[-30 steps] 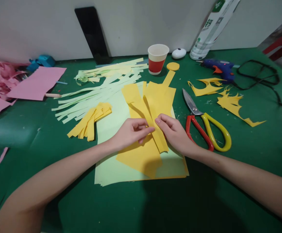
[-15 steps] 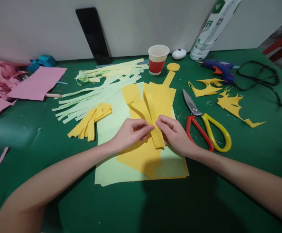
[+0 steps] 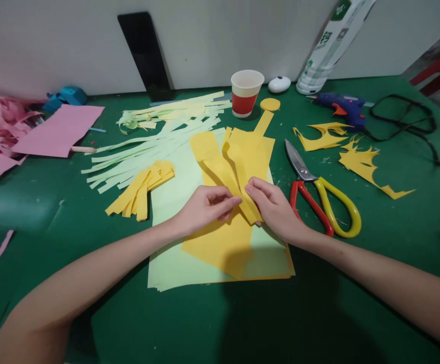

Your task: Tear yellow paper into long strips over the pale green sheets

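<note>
Centrally, between the two sets of fingers: yellow strips point(image 3: 250, 212), matte paper, long and narrow, flat at the near end, curling and splaying at the far end. Left hand point(image 3: 208, 205): thumb and forefinger pinched on the strips' left edge. Right hand point(image 3: 269, 202): thumb and bent fingers clamped on their right edge.

Beneath the fingers: yellow sheets point(image 3: 220, 247), thin, angular, overlapping. Under these, pale green sheets point(image 3: 170, 273), stacked, rectangular, on a smooth green table point(image 3: 159, 328).

Left of the left fingers: yellow strip bundle point(image 3: 142, 194), folded and fanned. Beyond it, pale green strips point(image 3: 159, 139), slender, fringe-like. Farther left, pink sheet point(image 3: 58, 130), flat, beside crumpled pink paper point(image 3: 5, 126).

Right of the right fingers: scissors point(image 3: 305, 173), pointed metal blades, looped handles, one red, one yellow. Beyond the blades, yellow offcuts point(image 3: 320, 137), jagged, with curved cutouts. Farther beyond, glue gun point(image 3: 346, 108), blue body, orange trigger, black cord.

Containers, beyond the fingers: paper cup point(image 3: 245, 96), upright, tapered, white with red band; pale inner wall visible, bottom hidden. Farther right, labelled bottle point(image 3: 322, 53), white and green, rounded; contents cannot be told.
</note>
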`<state>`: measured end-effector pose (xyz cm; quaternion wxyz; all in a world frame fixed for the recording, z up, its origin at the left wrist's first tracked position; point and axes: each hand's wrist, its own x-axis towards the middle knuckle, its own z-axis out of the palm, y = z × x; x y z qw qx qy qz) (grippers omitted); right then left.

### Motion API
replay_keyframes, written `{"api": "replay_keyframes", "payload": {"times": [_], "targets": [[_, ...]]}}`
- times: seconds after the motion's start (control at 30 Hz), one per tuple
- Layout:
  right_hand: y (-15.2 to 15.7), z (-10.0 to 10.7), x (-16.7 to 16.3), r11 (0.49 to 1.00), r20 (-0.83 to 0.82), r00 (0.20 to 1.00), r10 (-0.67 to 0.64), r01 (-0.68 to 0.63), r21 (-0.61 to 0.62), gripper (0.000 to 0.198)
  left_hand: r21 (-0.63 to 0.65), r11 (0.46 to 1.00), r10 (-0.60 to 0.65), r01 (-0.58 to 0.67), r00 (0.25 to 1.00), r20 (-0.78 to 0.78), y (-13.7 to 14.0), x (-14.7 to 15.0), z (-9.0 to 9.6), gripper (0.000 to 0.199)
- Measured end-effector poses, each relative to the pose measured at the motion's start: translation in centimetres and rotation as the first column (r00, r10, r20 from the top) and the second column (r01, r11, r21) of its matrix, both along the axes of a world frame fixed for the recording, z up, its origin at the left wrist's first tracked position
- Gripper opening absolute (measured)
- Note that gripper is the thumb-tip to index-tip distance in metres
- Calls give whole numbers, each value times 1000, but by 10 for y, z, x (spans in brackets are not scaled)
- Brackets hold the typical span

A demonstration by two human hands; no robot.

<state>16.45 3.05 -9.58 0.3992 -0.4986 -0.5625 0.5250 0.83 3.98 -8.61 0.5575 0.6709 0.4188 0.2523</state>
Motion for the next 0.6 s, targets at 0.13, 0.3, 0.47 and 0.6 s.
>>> {"api": "replay_keyframes", "payload": {"times": [0.13,0.3,0.47,0.6], "targets": [[0,-2,0,1000,-41,999,21,-20,11,29,-12,998,-65,64,997,-38,1,1,0,34],[-2,-7,1,996,-88,992,91,-91,-4,31,13,1000,8,-8,1000,-6,0,0,0,34],[-3,-4,2,990,-93,985,144,-144,7,25,8,1000,18,-18,1000,14,0,-1,-1,34],[-2,-4,3,994,-92,990,107,-108,-3,27,42,998,40,-40,999,-1,0,0,0,33]]}}
